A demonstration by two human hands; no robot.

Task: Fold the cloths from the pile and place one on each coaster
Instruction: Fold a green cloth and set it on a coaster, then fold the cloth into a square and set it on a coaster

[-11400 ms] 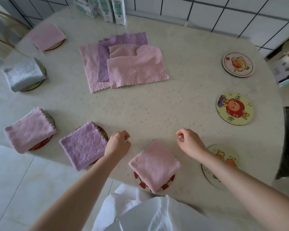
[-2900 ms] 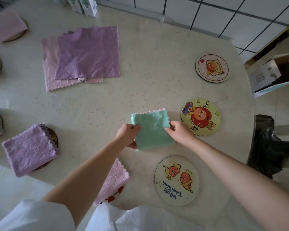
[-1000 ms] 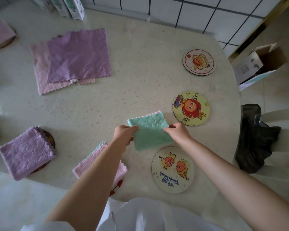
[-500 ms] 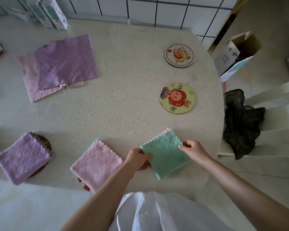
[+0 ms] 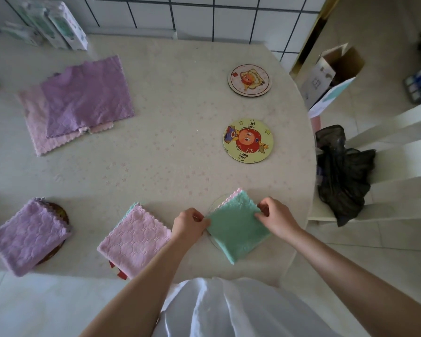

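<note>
green cloth (image 5: 238, 233) pinched by left hand (image 5: 189, 224) and right hand (image 5: 276, 218), seemingly on coaster (image 5: 214, 206)

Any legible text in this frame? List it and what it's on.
Nothing reads clearly.
yellow coaster: dark handwritten marks, too small to read.
far coaster: red stamp, illegible.
cartons: print blurred.
cardboard box: markings illegible.
</note>
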